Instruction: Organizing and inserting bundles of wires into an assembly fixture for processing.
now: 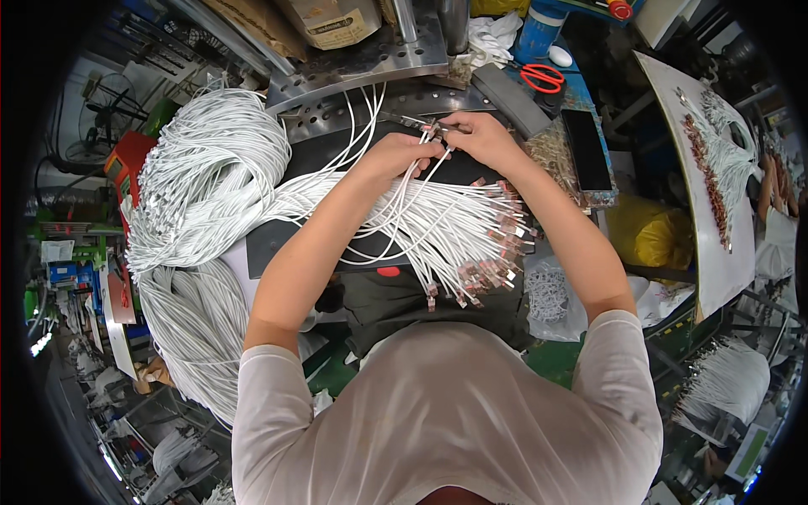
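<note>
My left hand (402,156) is closed around a few white cables (423,162) in front of a metal machine base. Close beside it, my right hand (483,140) pinches at a cable end by a small metal fixture (433,131); its fingertips partly hide what they grip. Under my wrists a thick bundle of white cables (370,200) lies across a black work surface. Its right ends carry copper-coloured metal and clear connectors (488,273), fanned out toward me.
Coiled white cables (210,139) are heaped at left, with more hanging below (194,328). Red-handled scissors (541,78), a grey block (510,101) and a dark phone (587,150) lie at right. A yellow bag (648,231) sits lower. Another person works at the far-right board (715,202).
</note>
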Tool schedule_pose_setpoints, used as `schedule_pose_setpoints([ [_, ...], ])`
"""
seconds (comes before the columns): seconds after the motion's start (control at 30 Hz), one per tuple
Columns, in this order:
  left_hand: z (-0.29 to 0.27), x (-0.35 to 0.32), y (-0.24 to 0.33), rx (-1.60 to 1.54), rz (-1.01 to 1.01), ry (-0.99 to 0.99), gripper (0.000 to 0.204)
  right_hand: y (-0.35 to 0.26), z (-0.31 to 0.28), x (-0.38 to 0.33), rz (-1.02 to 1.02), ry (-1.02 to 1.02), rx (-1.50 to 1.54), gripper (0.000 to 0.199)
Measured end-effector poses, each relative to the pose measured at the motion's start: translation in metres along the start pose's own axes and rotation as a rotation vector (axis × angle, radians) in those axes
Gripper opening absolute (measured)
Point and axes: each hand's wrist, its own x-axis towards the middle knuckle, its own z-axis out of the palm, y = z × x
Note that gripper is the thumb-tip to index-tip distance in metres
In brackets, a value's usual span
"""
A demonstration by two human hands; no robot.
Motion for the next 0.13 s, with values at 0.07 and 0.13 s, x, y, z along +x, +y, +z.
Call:
schedule_pose_setpoints([
  [0.07, -0.0007, -0.0012, 0.0039, -0.007, -0.003, 0.016, 0.029, -0.0029, -0.0024, 0.0002, 0.047, 0.019, -0.043, 0.04],
  [0.13, -0.0046, -0.005, 0.0056, -0.044, -0.008, -0.046, 0.032, -0.0067, -0.0051, 0.0022, 0.139, 0.04, -0.023, 0.043],
])
